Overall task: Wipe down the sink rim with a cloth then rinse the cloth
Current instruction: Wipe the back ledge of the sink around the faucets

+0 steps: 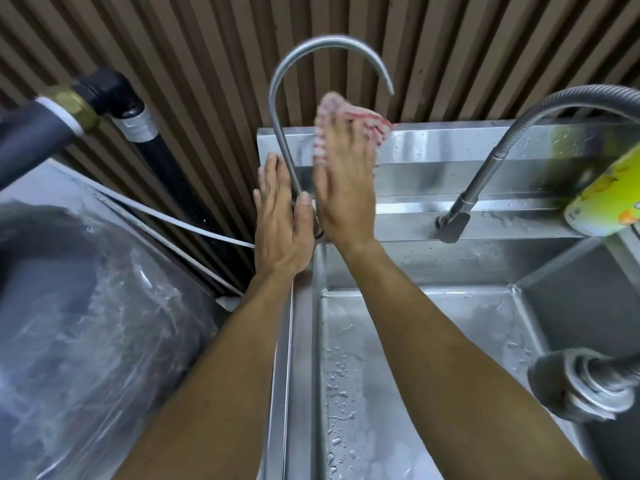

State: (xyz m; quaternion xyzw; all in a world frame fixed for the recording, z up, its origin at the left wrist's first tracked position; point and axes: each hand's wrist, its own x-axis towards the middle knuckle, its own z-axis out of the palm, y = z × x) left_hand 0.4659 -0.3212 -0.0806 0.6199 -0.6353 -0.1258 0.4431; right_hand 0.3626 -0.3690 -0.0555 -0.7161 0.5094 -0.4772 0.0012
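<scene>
Two hands at the back ledge of a steel sink, one pressing a cloth.

We see the steel sink [433, 341] filling the frame from 3 to 6 o'clock, its basin wet with droplets; a clear plastic-covered bin [86, 323] lies at 8 o'clock. Our right hand [346, 199], fingers straight, presses a red-and-white cloth [360, 119] flat against the sink's rear upstand [450, 150] at 12 o'clock; the cloth is blurred. Our left hand [280, 220] lies just beside it, fingers extended, thumb touching the stem of the gooseneck faucet [287, 133]; whether it grasps the stem we cannot tell. A flexible spray faucet [485, 168] stands at 2 o'clock, a yellow-green bottle [609, 199] at 3 o'clock, and a black pipe [145, 133] at 10 o'clock.
</scene>
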